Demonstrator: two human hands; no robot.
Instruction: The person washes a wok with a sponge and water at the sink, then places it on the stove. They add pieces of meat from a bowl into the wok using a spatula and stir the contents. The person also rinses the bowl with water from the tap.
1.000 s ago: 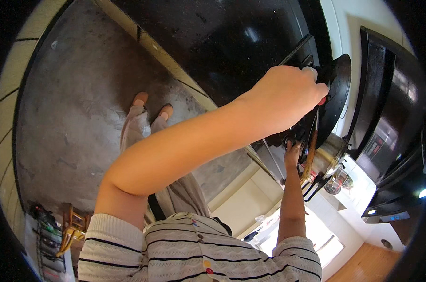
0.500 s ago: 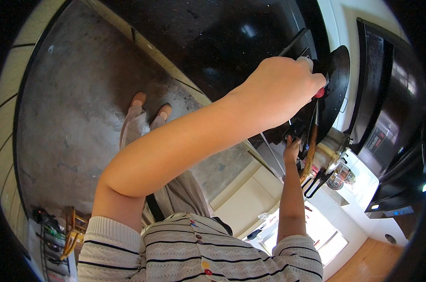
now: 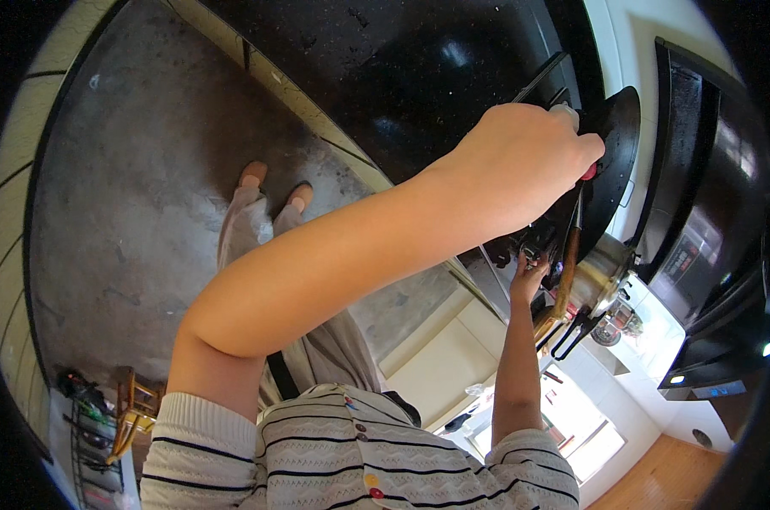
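Here, in the head view, a black wok (image 3: 625,140) and steel pot (image 3: 600,270), contents hidden, stand along the wall edge of the tabletop (image 3: 376,59). The left hand (image 3: 529,161) clenches a red-ended item (image 3: 590,172) over the wok; the right hand (image 3: 528,278) grips something I cannot tell, if anything. Both have barely moved since the earlier frame.

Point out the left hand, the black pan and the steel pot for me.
Left hand (image 3: 529,160): head view, on the back of the hand.
Black pan (image 3: 620,146): head view, on its dark surface, near the rim.
Steel pot (image 3: 603,270): head view, on its side wall.
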